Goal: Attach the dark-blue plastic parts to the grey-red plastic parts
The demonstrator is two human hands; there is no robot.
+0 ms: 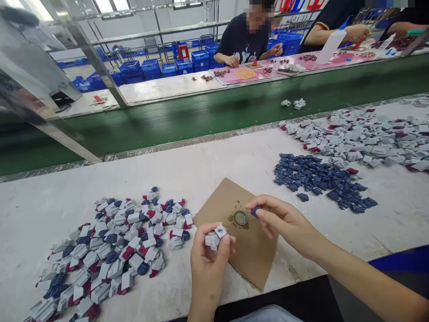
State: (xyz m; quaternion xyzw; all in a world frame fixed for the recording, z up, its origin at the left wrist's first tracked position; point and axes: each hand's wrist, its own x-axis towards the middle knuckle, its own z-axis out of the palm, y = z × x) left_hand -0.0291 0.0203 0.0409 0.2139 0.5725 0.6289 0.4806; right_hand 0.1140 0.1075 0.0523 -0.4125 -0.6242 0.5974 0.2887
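Note:
My left hand [211, 264] grips a light grey plastic piece [212, 240] between thumb and fingers, its small white end face turned up with a dark mark on it. To the right, my right hand [278, 219] pinches a small dark blue plastic piece [255, 211] between thumb and index finger. The two pieces are apart. Beneath both hands lies a brown cardboard sheet [254, 264]. On it sits a small round dish [241, 218] with a beaded dark rim and a pale greenish middle, with brown spots around it.
Grey, maroon and blue assembled pieces [117, 250] are heaped at left. At right are a pile of dark blue pieces [311, 176] and a larger grey-and-maroon pile [375, 138]. Beyond runs a green conveyor belt [187, 118]; a co-worker [248, 40] sits across it. A metal post [97, 58] stands left.

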